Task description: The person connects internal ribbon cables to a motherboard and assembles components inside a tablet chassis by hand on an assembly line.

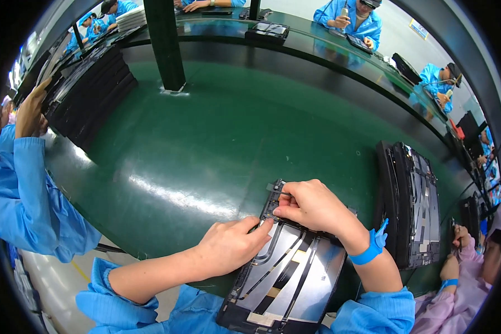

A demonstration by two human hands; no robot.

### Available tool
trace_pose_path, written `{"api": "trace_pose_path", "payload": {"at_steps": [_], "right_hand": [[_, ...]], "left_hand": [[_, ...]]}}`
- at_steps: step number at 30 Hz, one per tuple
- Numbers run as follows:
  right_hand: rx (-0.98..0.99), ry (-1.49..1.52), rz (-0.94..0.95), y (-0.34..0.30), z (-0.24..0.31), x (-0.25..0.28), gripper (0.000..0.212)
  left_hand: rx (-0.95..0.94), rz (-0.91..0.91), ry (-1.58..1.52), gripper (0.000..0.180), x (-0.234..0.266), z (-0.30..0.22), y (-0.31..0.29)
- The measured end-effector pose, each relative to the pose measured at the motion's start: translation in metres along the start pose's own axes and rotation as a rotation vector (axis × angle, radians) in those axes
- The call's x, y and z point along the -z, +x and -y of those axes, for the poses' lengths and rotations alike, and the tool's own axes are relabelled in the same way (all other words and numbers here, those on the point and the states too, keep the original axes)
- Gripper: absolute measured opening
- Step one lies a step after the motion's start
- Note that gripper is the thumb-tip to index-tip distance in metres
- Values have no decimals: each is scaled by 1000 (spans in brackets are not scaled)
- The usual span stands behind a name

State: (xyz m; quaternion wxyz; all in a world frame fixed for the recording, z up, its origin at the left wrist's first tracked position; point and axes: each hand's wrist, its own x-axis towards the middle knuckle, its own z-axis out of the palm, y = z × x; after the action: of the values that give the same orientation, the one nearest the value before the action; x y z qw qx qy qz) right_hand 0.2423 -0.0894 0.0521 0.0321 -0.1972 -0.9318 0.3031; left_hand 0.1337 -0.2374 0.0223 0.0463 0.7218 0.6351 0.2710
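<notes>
An opened tablet (317,267) lies tilted at the table's near edge, partly over my lap, its silver inner plate crossed by dark flat ribbon cables. At its far left edge, my left hand (231,245) has its thumb and fingertips closed on the dark frame. My right hand (317,207), wearing a blue wrist strap (370,247), reaches across the tablet's far end. Its thumb and index finger are pinched over the small parts there; what lies between them is hidden. A small dark tab (274,187) sticks out past the frame beside these fingers.
To the right stands a stack of similar opened tablets in black trays (414,206). Black trays (89,92) are piled at the far left, near a co-worker's hand (32,108). A dark post (164,44) rises from the green table (206,133). Another co-worker's hand (450,267) is at the right.
</notes>
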Motion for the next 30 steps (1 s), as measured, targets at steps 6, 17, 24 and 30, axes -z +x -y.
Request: {"api": "trace_pose_path", "payload": {"at_steps": [6,17,24,30], "right_hand": [[85,-15,-12,-4,0,3,15],[4,190,147,3,0,8,15],[-23,171,222,11,2,10,14],[-48,130,200,6,7,7,15]], "left_hand": [[-82,43,71,27,2,1,3],[-123,15,79,29,-1,4,3],[-48,77,73,32,4,3,2],[-62,47,68,32,3,1,0]]}}
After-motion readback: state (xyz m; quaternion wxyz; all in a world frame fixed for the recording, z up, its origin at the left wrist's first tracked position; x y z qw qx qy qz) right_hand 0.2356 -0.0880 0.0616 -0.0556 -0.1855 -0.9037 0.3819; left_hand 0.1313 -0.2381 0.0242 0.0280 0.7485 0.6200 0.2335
